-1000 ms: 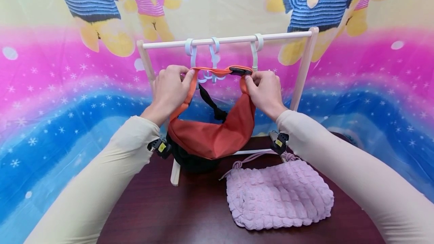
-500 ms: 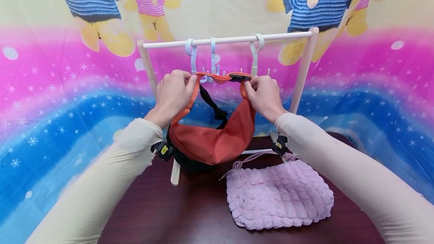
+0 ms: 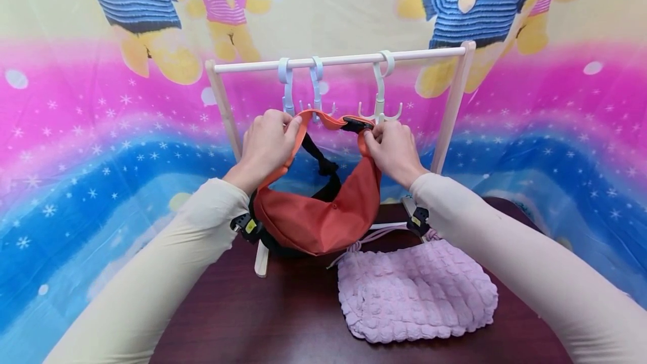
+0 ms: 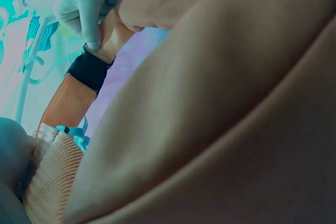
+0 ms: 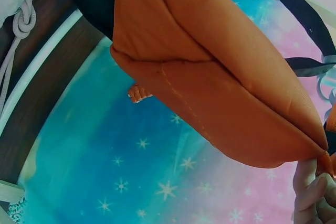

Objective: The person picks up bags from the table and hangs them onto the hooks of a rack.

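An orange-red sling bag [image 3: 323,218] with a dark back hangs in the air in the head view. My left hand [image 3: 268,142] pinches the left part of its orange strap [image 3: 329,120] between thumb and fingers. On the other side, my right hand [image 3: 396,150] pinches the strap just beside its black buckle [image 3: 357,124]. The strap arches between both hands, in front of the hanging hooks. In the right wrist view the bag [image 5: 210,82] covers much of the picture. A black strap [image 3: 318,156] dangles behind the opening.
A wooden rack [image 3: 349,60] carries a left hook [image 3: 288,91], a middle hook [image 3: 317,80] and a right hook [image 3: 380,91]. On the dark table [image 3: 242,319] lies a puckered pink bag [image 3: 414,291]. A printed cloth [image 3: 151,173] hangs behind.
Both hands have come down with the bag and shifted slightly right. The right hook's prongs now show above the strap. The middle hook has swivelled on the rail.
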`<state>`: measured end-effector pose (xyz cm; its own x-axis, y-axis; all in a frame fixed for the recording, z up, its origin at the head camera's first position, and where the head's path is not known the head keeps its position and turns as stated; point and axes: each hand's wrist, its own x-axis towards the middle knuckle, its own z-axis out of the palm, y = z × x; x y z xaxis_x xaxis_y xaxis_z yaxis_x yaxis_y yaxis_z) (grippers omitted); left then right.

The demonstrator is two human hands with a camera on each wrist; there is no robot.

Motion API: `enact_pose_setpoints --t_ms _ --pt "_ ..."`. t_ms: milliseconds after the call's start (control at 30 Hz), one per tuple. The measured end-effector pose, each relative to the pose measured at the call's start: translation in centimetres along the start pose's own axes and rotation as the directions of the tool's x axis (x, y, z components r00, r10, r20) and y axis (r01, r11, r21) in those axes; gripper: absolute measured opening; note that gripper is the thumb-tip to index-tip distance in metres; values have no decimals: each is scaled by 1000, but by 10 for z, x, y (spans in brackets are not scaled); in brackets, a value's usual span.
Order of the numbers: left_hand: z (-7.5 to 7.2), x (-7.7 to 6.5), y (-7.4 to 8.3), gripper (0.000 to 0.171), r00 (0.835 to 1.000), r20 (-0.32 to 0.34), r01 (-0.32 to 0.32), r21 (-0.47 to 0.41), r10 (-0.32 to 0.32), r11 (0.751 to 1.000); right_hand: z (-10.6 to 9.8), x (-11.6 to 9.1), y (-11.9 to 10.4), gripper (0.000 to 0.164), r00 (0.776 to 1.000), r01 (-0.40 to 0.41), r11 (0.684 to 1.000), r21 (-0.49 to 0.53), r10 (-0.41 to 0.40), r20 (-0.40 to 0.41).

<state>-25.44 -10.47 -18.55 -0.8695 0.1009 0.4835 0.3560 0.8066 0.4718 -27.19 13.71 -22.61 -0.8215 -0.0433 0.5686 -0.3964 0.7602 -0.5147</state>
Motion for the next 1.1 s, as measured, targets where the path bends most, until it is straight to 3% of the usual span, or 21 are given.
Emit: enact_pose_setpoints --t_ms 433,767,1100 --pt "11 1 3 40 998 63 26 0 -26 1000 5 -2 5 34 998 -21 1000 -8 21 56" --pt "17 -3 2 34 998 65 26 32 -28 999 13 -7 9 34 991 -19 1000 -9 20 129" --pt "21 -7 1 32 999 37 -18 56 16 998 21 -15 9 28 986 -45 999 5 44 160"
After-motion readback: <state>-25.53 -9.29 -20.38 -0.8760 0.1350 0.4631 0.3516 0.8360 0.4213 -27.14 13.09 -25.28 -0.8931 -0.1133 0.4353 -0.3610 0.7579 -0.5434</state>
